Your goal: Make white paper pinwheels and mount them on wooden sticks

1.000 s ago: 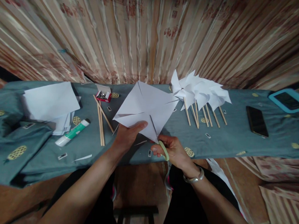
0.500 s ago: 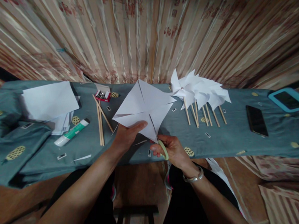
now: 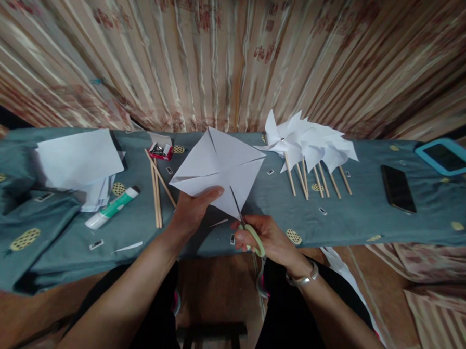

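Note:
My left hand (image 3: 194,206) pinches a white square sheet of paper (image 3: 238,148) along its near left side, thumb on top and fingers underneath. Slits run inward from the sheet's corners toward its middle. My right hand (image 3: 266,236) is closed round the light green handles of a pair of scissors (image 3: 255,238). The dark blades reach over the near corner of the paper, along the line of a cut there. A thin paper strip (image 3: 218,223) lies on the cloth beneath the sheet.
Finished paper pinwheels (image 3: 293,141) on sticks lie to the right, then a phone (image 3: 398,188) and a blue-framed tablet (image 3: 448,156). Leftward are wooden sticks (image 3: 157,196), a red box of metal pins (image 3: 161,149), a glue stick (image 3: 112,208) and white paper sheets (image 3: 80,156).
The paper has shifted slightly left and tilted in my left hand. My right hand and the scissors have drawn back a little, and more of the blades shows.

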`<state>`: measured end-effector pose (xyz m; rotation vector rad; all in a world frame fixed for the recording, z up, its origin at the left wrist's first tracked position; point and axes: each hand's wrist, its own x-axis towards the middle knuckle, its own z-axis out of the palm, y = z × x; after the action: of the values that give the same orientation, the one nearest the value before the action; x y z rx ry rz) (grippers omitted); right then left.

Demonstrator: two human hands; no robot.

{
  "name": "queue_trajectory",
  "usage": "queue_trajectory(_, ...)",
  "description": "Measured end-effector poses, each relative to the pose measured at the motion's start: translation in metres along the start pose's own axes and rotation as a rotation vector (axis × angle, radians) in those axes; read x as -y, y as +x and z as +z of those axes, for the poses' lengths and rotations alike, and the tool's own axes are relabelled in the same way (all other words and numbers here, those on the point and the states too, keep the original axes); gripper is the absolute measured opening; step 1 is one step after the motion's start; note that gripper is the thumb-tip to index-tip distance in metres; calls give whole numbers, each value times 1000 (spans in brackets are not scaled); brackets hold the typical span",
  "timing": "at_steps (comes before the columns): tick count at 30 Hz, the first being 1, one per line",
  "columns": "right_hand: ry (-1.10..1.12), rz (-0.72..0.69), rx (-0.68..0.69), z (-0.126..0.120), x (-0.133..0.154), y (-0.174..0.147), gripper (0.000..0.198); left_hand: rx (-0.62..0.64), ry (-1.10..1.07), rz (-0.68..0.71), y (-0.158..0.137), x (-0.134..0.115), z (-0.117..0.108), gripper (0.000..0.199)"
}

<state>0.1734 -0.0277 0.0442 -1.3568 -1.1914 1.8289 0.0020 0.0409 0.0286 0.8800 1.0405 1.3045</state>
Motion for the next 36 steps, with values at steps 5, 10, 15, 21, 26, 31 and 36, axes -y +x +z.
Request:
queue_trajectory(5, -181, 36, 30, -11, -1, -8, 54, -46, -92, 45, 8, -7, -7, 47)
queue_trajectory(10, -458, -63, -184, -27, -7, -13, 52, -84, -150, 58, 12, -10, -11, 54)
queue_trajectory(15, -1035, -100, -697, -43, -10, -13, 55, -47, -171, -27, 5, -7, -6, 57)
queue_trajectory(21, -1427, -60, -809, -61, -14, -11, 51, 15, -174, -180, -7, 7, 5, 53)
queue_trajectory(26, -1497, -37, -783, -68, -12, -9, 33, 18, -151, -281, -14, 17, 8, 47)
queue_trajectory(31, -1502, -80, -803, -70, -8, -9, 25, 77, -132, -377, -26, 17, 3, 39)
queue_trajectory(36, -1317, -403, -815, -62, -10, 2, 30, 107, -168, -420, -39, 9, -10, 33)
